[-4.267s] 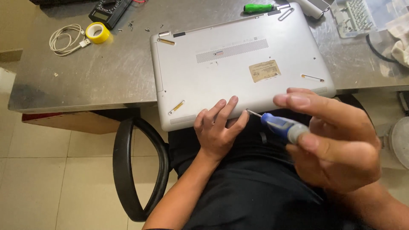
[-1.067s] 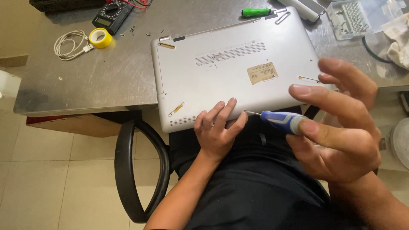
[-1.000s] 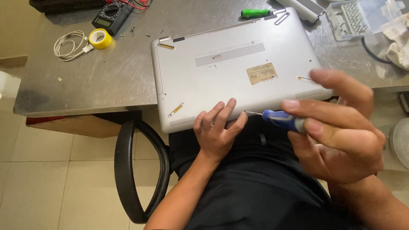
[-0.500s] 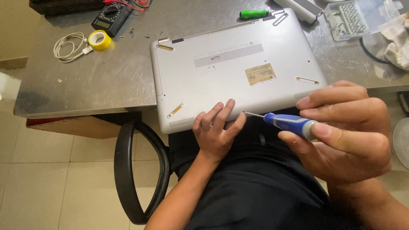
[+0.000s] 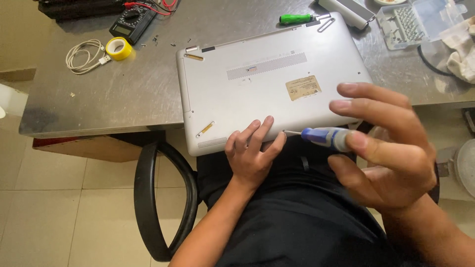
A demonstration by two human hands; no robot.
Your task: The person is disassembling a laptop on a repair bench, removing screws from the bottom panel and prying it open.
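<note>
Bare steel table [image 5: 123, 99] is lying open left of the laptop [image 5: 267, 84]. Behind it, a green screwdriver [image 5: 296, 19], yellow tape roll [image 5: 118, 48] and white cable [image 5: 84, 54] are crowding the way (small screws are scattered there too).

Laptop [image 5: 267, 84] lies on the table [image 5: 123, 99]; left of the laptop, tape roll [image 5: 118, 48] and cable [image 5: 84, 55]; behind the laptop, screwdriver [image 5: 296, 19]; right of the laptop, parts box [image 5: 413, 22]
</note>
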